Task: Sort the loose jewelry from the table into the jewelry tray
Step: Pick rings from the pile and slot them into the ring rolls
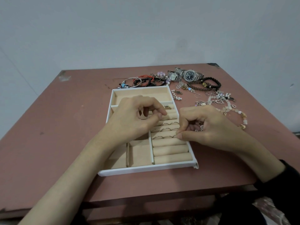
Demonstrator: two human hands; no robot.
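**Both hands over the ring rolls, loose pieces waiting beyond**

The jewelry tray [146,170] sits mid-table, white-walled with beige lining. Its ring rolls [170,150] fill the 3 o'clock half, and several seated rings [164,137] stand in the slots.

The right hand [209,130] comes in from 4 o'clock. Its thumb and forefinger are pressed together on a thin ring [175,136] at the right end of a slot. The other fingers curl over some small metal pieces [200,126], too hidden to name.

The left hand [129,120] comes from 7 o'clock and covers the tray's middle. Its fingers are curled and the thumb tip meets the forefinger; whether it holds anything cannot be told.

On the reddish table [65,127], the remaining loose jewelry arcs round the tray:
- 12 o'clock: a silver bangle [132,82] and red and black cords [146,80].
- 1 o'clock: a dark-dial watch [190,75] and black bead bracelets [211,83].
- 2 to 3 o'clock: pearl earrings [177,95] and a pale bead bracelet [235,111], partly behind the right hand.
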